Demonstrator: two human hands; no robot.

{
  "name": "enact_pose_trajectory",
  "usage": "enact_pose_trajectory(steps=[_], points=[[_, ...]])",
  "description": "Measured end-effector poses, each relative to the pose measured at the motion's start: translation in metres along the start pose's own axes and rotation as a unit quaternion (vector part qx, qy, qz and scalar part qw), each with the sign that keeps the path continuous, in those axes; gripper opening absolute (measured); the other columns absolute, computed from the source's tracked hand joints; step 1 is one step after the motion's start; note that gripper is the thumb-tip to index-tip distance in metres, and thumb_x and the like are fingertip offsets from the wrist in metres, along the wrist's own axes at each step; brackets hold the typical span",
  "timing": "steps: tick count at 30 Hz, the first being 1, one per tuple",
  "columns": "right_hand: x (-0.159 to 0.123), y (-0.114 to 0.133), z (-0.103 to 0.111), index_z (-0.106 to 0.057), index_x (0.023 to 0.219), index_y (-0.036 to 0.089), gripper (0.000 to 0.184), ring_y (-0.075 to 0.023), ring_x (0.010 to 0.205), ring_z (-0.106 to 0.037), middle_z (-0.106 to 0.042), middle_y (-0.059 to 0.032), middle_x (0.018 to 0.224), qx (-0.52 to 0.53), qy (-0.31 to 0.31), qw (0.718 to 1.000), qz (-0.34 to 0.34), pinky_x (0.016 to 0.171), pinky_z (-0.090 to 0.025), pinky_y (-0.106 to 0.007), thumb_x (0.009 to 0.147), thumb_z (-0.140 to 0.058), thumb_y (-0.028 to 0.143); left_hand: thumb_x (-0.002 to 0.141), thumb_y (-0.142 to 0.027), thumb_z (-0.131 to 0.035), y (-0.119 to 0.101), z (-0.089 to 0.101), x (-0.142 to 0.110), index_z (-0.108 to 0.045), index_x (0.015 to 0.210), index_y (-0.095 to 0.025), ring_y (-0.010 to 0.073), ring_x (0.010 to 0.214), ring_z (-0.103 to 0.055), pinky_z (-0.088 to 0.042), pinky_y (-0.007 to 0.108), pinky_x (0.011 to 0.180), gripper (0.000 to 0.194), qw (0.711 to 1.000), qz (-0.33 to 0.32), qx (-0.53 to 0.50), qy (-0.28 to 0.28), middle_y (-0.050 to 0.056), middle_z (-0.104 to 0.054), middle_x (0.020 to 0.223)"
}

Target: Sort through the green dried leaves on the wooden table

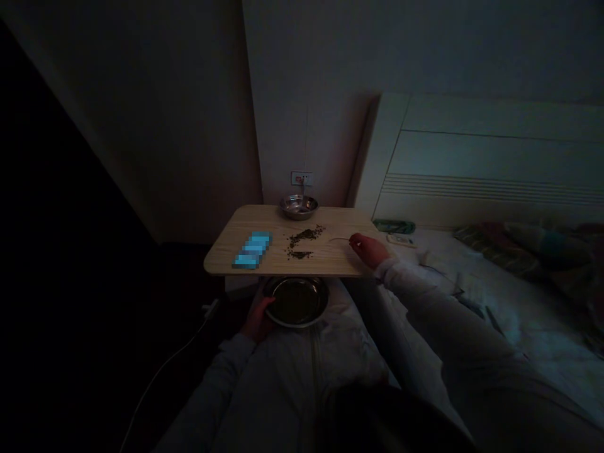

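Observation:
My left hand [258, 319] grips the left rim of a round steel dish [325, 301] below the table's front edge, over my lap. A dark greenish layer covers the dish's bottom; what it is cannot be made out. At the right side of the small wooden table [340, 220], my right hand [370, 250] is closed on a thin, slightly curved strip [338, 239] pointing left. Small dark green bean-like grains lie in two patches: a larger pile [306, 236] and a nearer one [299, 255] with a straight far edge.
A shiny steel bowl [299, 207] stands at the table's back edge, below a wall socket [302, 178]. A lit phone [253, 250] lies at the left. Right of the table, a bed holds a remote control [401, 240] and bedding [523, 245]. A white cable [165, 365] runs along the floor.

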State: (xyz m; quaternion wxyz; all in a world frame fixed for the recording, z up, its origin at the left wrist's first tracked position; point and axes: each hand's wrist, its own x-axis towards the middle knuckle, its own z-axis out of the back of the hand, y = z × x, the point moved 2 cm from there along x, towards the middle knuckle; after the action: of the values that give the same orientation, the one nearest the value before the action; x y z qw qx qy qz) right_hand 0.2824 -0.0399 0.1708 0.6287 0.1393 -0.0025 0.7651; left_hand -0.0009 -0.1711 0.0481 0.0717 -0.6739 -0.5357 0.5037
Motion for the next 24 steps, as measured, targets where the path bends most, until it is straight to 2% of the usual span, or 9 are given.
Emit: enact_pose_trajectory(steps=[4,7,9,13,17,21,24], points=[[-0.011,0.003,-0.009,-0.064,0.109,0.018,0.025,-0.0224,0.092,-0.066,-0.070,-0.0114,0.109,-0.090,0.044,0.994,0.032,0.071,-0.041,-0.028,0.097,-0.043,0.023,0.084,-0.014,-0.055,-0.002,-0.005,-0.007,-0.070,0.090,-0.011,0.0268,0.096,-0.072,-0.057,0.033,0.084,0.017,1.000,0.016,0.001,-0.017,0.011,-0.077,0.079],[-0.002,0.006,-0.015,-0.063,0.114,0.019,0.026,-0.0225,0.093,-0.065,-0.068,-0.0126,0.110,-0.106,0.046,0.992,0.045,0.072,-0.041,-0.028,0.096,-0.044,0.022,0.084,-0.012,-0.055,-0.004,-0.007,-0.010,-0.071,0.095,-0.013,0.0260,0.096,-0.072,-0.057,0.033,0.085,0.020,1.000,0.012,-0.006,-0.022,0.009,-0.077,0.079],[0.011,0.008,-0.017,-0.062,0.116,0.019,0.027,-0.0234,0.094,-0.065,-0.068,-0.0133,0.111,-0.091,0.041,0.995,0.028,0.073,-0.042,-0.028,0.096,-0.044,0.022,0.083,-0.011,-0.054,-0.004,-0.007,-0.011,-0.071,0.097,-0.014,0.0258,0.098,-0.072,-0.056,0.033,0.087,0.022,1.000,0.011,-0.008,-0.022,0.008,-0.077,0.080],[0.035,0.010,-0.014,-0.065,0.112,0.017,0.027,-0.0277,0.097,-0.065,-0.068,-0.0161,0.112,-0.041,0.023,0.998,-0.028,0.076,-0.044,-0.032,0.095,-0.044,0.021,0.083,-0.012,-0.053,-0.004,-0.004,-0.010,-0.071,0.095,-0.015,0.0262,0.104,-0.069,-0.054,0.033,0.092,0.021,1.000,0.007,0.007,-0.011,0.008,-0.077,0.082],[0.046,0.010,-0.009,-0.066,0.109,0.017,0.027,-0.0269,0.095,-0.066,-0.069,-0.0141,0.109,0.024,-0.029,0.996,-0.080,0.076,-0.045,-0.032,0.096,-0.043,0.023,0.082,-0.014,-0.052,-0.005,-0.005,-0.011,-0.070,0.084,-0.018,0.0269,0.106,-0.068,-0.053,0.034,0.093,0.018,1.000,0.004,0.026,-0.008,0.007,-0.076,0.078],[0.047,0.016,-0.016,-0.066,0.106,0.018,0.022,-0.0226,0.088,-0.066,-0.071,-0.0098,0.098,0.144,-0.076,0.984,-0.073,0.076,-0.047,-0.031,0.093,-0.048,0.023,0.079,-0.015,-0.055,-0.005,-0.005,-0.009,-0.068,0.075,-0.018,0.0290,0.107,-0.068,-0.053,0.038,0.092,0.015,1.000,0.001,0.029,-0.003,0.009,-0.076,0.076],[0.046,0.026,-0.032,-0.066,0.099,0.018,0.018,-0.0179,0.079,-0.065,-0.071,-0.0051,0.086,0.251,-0.077,0.963,-0.056,0.074,-0.047,-0.028,0.090,-0.051,0.021,0.073,-0.013,-0.059,-0.002,0.003,0.000,-0.067,0.070,-0.019,0.0305,0.111,-0.065,-0.052,0.038,0.095,0.010,0.998,-0.038,0.053,0.010,0.010,-0.076,0.080]])
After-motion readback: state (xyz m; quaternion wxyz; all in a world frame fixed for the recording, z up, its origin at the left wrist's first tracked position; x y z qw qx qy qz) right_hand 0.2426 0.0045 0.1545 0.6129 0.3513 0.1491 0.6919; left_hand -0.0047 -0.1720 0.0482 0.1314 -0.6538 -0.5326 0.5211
